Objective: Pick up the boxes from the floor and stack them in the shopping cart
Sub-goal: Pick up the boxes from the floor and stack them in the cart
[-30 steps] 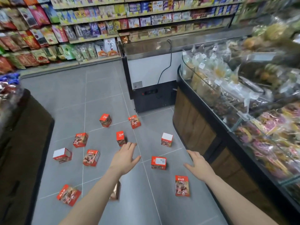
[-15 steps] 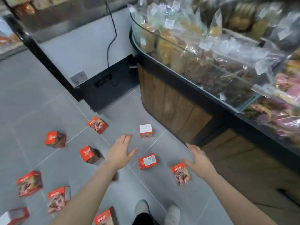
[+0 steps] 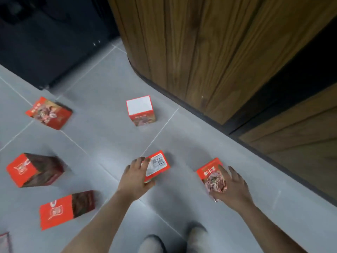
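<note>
Nearest, two shoes (image 3: 175, 241) stand on the grey tile floor (image 3: 102, 139). Just beyond them the left hand (image 3: 135, 177) curls round the near-left end of the label box (image 3: 157, 166), thumb along its near edge, the box flat on the floor. To the right, the right hand (image 3: 230, 187) lies over the picture box (image 3: 212, 175), fingers spread across its top and thumb at its near corner; whether it grips is unclear. At the near left lie two red boxes (image 3: 67, 209), one farther than the other. Farther off stand a white-topped box (image 3: 140, 110) and, left of it, a flat box (image 3: 49, 113). A wooden counter (image 3: 200, 52) rises at the far right.
</note>
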The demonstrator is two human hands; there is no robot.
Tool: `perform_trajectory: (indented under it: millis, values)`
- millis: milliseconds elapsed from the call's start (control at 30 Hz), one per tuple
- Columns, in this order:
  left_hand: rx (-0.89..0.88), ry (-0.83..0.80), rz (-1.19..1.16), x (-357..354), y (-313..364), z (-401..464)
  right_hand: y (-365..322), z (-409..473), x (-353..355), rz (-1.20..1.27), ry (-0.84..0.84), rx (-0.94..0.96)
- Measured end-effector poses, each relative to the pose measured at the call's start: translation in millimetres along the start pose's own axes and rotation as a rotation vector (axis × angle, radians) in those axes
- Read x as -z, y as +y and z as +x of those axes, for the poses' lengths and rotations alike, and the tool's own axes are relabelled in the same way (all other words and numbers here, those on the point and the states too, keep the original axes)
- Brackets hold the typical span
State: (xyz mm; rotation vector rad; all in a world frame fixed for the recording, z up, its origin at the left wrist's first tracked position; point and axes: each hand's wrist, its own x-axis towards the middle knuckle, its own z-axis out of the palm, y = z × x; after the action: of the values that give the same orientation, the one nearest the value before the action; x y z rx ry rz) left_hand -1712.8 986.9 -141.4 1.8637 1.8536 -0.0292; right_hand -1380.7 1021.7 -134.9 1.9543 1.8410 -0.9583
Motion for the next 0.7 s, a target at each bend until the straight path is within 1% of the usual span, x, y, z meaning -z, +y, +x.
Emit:
perform_trajectory:
  millis: [133, 167, 267, 367, 467, 533, 633, 700]
  values:
    - [0.064, -0.063, 0.069, -56, -22, 39, 12, 49, -54, -0.065, 0.032, -0.026]
    - [0.070, -0.051, 0.087, -64, -23, 46, 13, 58, -61, -0.094, 0.050, -0.028]
    - [0.050, 0.051, 0.141, -75, -27, 59, 13, 69, -66, -0.172, 0.113, -0.014]
    - [0.010, 0.074, 0.142, -61, -28, 51, 7, 61, -49, -0.183, 0.090, 0.015]
    - [0.030, 0.071, 0.125, -18, -18, 26, -10, 36, -10, -0.195, 0.068, 0.054]
    - [0.062, 0.084, 0.110, 25, -9, 5, -29, 11, 29, -0.195, 0.066, 0.097]
    - [0.086, 0.148, 0.120, 111, 6, -30, -70, -35, 103, -0.234, 0.068, 0.182]
    - [0.139, 0.176, 0.118, 179, 19, -53, -105, -72, 159, -0.247, 0.088, 0.228]
